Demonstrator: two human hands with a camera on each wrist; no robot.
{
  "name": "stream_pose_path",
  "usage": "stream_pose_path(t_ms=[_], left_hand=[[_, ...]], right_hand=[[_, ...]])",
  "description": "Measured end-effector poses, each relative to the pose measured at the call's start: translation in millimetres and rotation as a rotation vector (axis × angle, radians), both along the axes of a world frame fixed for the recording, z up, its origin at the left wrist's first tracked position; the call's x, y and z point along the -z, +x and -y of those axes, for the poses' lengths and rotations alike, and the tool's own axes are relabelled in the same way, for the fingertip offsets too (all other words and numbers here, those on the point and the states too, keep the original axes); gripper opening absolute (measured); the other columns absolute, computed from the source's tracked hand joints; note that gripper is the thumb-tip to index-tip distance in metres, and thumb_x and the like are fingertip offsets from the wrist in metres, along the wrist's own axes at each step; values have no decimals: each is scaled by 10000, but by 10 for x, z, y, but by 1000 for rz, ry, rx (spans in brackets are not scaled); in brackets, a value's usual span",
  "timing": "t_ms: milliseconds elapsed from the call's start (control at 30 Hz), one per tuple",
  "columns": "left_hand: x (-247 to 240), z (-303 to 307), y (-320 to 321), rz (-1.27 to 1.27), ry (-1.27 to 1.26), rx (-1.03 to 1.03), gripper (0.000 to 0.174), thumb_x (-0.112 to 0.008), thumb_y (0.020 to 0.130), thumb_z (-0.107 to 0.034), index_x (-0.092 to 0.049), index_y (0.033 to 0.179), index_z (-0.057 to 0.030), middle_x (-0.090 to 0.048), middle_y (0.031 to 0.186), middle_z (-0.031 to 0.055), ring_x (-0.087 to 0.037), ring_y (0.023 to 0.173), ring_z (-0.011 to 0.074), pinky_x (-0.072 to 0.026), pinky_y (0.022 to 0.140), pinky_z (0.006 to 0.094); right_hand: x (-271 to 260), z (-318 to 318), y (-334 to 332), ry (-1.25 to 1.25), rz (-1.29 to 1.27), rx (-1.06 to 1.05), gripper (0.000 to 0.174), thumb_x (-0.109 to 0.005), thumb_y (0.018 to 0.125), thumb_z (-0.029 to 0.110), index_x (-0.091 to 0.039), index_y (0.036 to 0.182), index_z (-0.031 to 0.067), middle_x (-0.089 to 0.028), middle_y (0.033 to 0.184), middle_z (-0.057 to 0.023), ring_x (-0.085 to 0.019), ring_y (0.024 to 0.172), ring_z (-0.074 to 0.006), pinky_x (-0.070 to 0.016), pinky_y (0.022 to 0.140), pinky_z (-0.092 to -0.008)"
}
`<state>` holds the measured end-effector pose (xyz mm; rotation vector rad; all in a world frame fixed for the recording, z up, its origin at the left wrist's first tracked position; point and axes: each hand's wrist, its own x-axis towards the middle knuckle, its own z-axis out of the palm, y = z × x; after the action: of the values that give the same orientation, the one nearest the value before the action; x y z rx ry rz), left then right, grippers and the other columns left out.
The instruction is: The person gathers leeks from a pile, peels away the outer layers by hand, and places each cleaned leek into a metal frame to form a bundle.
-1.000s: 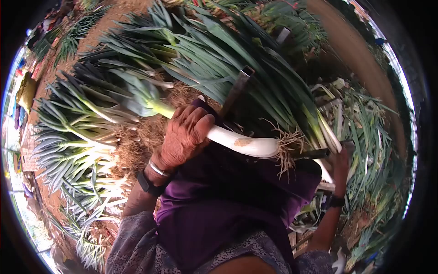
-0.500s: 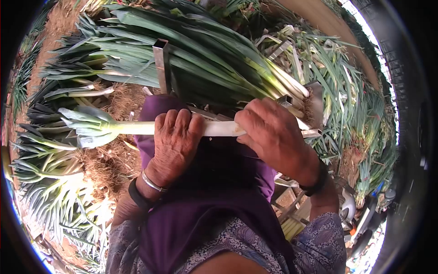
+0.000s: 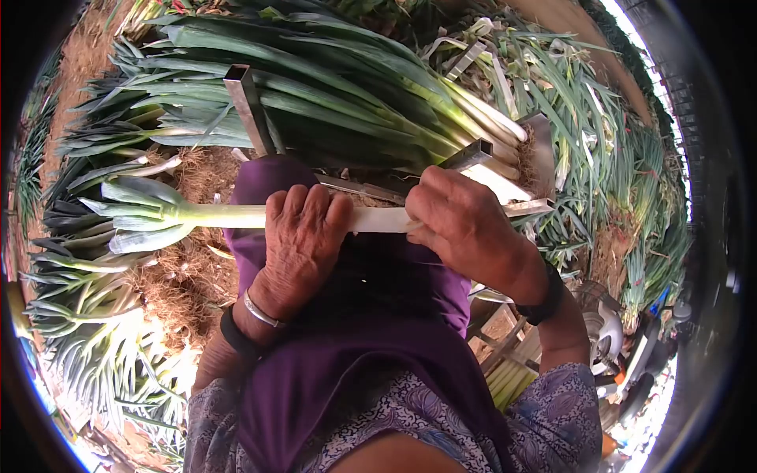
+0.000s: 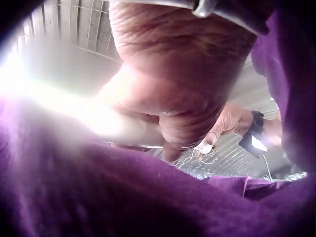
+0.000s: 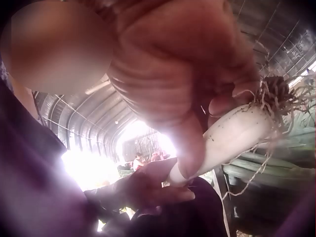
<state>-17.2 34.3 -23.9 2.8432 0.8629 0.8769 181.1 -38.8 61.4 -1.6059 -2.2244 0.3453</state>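
Head view | left grip (image 3: 306, 244): curled round leek (image 3: 236, 216) | right grip (image 3: 471, 225): pinching same leek

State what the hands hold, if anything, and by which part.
One leek: left hand grips its stalk mid-length, right hand its white part near the roots.

The person wears a blouse with short, loose sleeves (image 3: 558, 418), printed in white, grey and bluish violet with curling, paisley-like figures. Over it there is a plain deep purple apron (image 3: 315, 386), which looks almost black in the shade. The left wrist (image 3: 256, 322) carries a silver bangle (image 3: 261, 312) and a wide black band (image 3: 236, 335); the right wrist (image 3: 523, 276) has a similar black strap (image 3: 546, 296), with a bright shiny patch in the left wrist view.
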Motion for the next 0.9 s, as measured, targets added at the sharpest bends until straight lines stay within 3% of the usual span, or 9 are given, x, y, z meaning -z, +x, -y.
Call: stream_pose_path(t_ms=[167,433,533,633,667,700,767,833,900], left_hand=[[41,5,12,-57,-34,30,238,-617,731,-144,-519,946,-128,-473,820,34,-466,748,215,-355,722,375],[20,-28,63,-23,-34,65,169,-614,695,-118,-490,809,-120,-425,736,48,-463,711,234,-350,670,383],[-32,-45,44,-31,-70,93,164,-617,712,-118,-493,819,-130,-446,742,32,-468,710,221,-350,668,378],[-56,-74,62,-14,-90,123,181,-632,709,-110,-491,820,-128,-460,738,27,-478,689,221,-353,647,378],[-74,-90,62,-20,-100,131,188,-638,704,-111,-491,821,-127,-463,737,29,-480,687,224,-354,642,380],[-84,-101,71,-28,-112,139,196,-643,700,-111,-491,822,-125,-465,736,30,-483,684,227,-354,637,382],[-85,-117,105,2,-154,150,250,-671,645,-119,-466,788,-105,-446,720,57,-476,693,268,-339,632,401],[-77,-142,122,3,-158,162,254,-679,649,-128,-468,789,-108,-451,711,51,-480,681,267,-339,622,400],[-57,-154,148,-20,-158,175,263,-686,653,-138,-474,805,-108,-453,705,47,-484,676,265,-340,618,398]], right_hand=[[68,7,105,-77,27,-53,277,-730,684,80,-501,838,58,-473,819,-113,-554,785,-311,-470,673,-420],[149,113,324,-40,-97,-79,241,-731,713,79,-500,775,49,-485,757,-95,-531,720,-281,-425,631,-397],[123,317,495,-107,-357,76,227,-715,775,95,-491,782,63,-550,801,-74,-553,716,-201,-447,615,-345],[187,635,549,-180,-1084,241,181,-648,852,56,-469,857,82,-552,832,-67,-528,675,-136,-454,581,-253],[225,745,686,-194,-1240,158,178,-633,885,59,-458,873,91,-582,825,-76,-533,673,-104,-462,565,-223],[196,883,734,-205,-1354,244,201,-640,882,62,-443,854,85,-584,784,-87,-532,635,-108,-465,549,-225],[151,1054,763,-138,-1190,327,196,-669,847,49,-478,891,55,-594,788,-77,-554,656,-113,-482,557,-230],[189,1042,659,72,-485,382,263,-726,780,55,-523,946,37,-608,803,-61,-572,666,-118,-500,566,-249],[69,938,391,49,-246,408,357,-768,703,72,-553,985,38,-584,899,-68,-601,771,-189,-526,673,-321]])
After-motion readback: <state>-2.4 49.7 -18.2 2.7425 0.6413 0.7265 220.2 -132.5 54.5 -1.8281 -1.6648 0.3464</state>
